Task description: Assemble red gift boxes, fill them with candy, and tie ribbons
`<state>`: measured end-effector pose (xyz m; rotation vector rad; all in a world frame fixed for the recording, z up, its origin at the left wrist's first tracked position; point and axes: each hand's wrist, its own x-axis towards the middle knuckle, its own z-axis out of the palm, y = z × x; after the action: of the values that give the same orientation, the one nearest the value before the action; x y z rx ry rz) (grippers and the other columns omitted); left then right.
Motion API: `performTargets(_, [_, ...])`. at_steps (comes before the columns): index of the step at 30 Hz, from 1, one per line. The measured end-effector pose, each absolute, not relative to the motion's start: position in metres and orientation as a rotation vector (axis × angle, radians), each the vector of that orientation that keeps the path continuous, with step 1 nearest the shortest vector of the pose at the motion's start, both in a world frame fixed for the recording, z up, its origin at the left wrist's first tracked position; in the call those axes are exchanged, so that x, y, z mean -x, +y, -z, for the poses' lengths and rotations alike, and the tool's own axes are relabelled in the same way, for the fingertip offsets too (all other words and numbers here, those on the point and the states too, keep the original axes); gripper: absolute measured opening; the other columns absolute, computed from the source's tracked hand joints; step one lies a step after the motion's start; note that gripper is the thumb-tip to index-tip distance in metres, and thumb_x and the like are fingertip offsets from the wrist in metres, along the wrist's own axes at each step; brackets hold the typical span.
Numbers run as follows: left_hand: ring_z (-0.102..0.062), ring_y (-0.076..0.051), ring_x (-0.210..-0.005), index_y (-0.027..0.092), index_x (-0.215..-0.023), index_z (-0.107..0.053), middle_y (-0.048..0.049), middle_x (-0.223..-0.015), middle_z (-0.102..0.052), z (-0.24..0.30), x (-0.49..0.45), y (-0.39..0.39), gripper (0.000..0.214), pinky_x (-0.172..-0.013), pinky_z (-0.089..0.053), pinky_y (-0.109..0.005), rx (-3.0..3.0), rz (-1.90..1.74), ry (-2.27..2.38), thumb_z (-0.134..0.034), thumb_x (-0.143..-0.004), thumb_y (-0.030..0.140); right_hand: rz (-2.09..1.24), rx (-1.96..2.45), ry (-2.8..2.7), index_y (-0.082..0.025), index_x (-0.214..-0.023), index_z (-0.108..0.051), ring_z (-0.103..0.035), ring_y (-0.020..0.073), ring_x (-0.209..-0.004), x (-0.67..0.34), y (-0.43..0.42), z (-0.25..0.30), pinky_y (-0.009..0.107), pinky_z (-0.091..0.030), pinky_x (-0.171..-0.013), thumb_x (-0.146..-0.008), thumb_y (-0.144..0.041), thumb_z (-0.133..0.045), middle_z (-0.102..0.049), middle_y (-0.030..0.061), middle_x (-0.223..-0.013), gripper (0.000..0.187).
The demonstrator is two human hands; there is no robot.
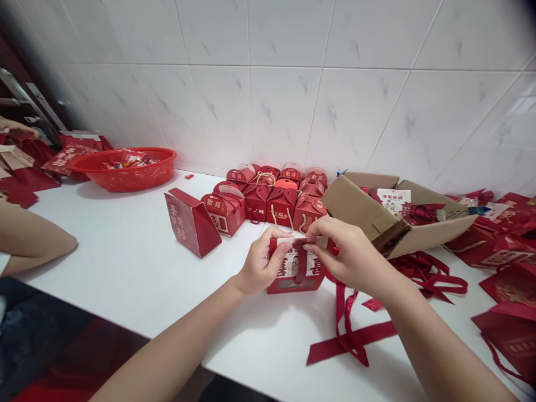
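Note:
A red gift box (276, 287) with a clear window low on its front stands on the white table before me. A white printed card (312, 265) lies against the front, and a dark red ribbon (302, 263) runs down over it. My left hand (260, 263) is closed around the box's upper left corner, thumb on the front near the card's top. At the top edge, the fingers of my right hand (345, 248) pinch the ribbon. Part of the box top is hidden behind my fingers.
Small red boxes (255, 202) cluster by the wall, near a wedge-shaped red box (192, 220). An open cardboard carton (355, 206) and loose ribbons (355, 340) lie right. Left are a red basket (125, 176) of wrapped sweets and another person's arm (36, 240).

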<state>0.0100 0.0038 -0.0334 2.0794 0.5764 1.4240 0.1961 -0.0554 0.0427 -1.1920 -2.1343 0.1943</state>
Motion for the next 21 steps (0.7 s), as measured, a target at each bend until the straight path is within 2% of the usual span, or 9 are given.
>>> performTargets(3, [-0.059,-0.015,-0.073,0.019,-0.096,-0.053,-0.004,-0.084,-0.061,0.033,-0.009,0.0,0.014,-0.066,-0.048,-0.027,-2.098,-1.42,0.502,-0.046,-0.094,0.032,-0.25,1.107,-2.25,-0.02,-0.085,-0.054,-0.055,0.0133,-0.074,-0.204,-0.057,-0.046,0.024,-0.045,-0.063,-0.086,-0.01,-0.053,-0.059,0.0024,-0.085,0.01])
performTargets(8, [-0.063,-0.018,-0.079,0.019,-0.1,-0.054,-0.005,-0.086,-0.063,0.034,-0.009,-0.005,0.019,-0.07,-0.052,-0.03,-2.13,-1.431,0.381,-0.063,-0.083,0.023,-0.212,0.953,-2.356,-0.02,-0.086,-0.056,-0.057,0.0121,-0.073,-0.21,-0.06,-0.048,0.024,-0.046,-0.062,-0.09,-0.019,-0.053,-0.06,0.0036,-0.089,0.006])
performTargets(12, [-0.065,-0.018,-0.084,0.021,-0.101,-0.056,-0.0057,-0.089,-0.066,0.037,-0.01,-0.008,0.024,-0.074,-0.053,-0.032,-2.133,-1.46,0.329,-0.062,-0.081,0.009,-0.207,0.936,-2.386,-0.02,-0.085,-0.058,-0.056,0.0099,-0.067,-0.211,-0.065,-0.051,0.022,-0.044,-0.056,-0.091,-0.02,-0.053,-0.06,0.0034,-0.092,0.008])
performTargets(21, [-0.068,-0.019,-0.085,0.018,-0.1,-0.057,-0.0079,-0.09,-0.07,0.038,-0.01,-0.013,0.028,-0.073,-0.057,-0.031,-2.153,-1.584,0.271,-0.062,-0.078,0.002,-0.135,0.922,-2.392,-0.018,-0.078,-0.053,-0.055,0.0088,-0.065,-0.208,-0.067,-0.048,0.021,-0.042,-0.054,-0.09,-0.012,-0.051,-0.059,0.0028,-0.086,0.014])
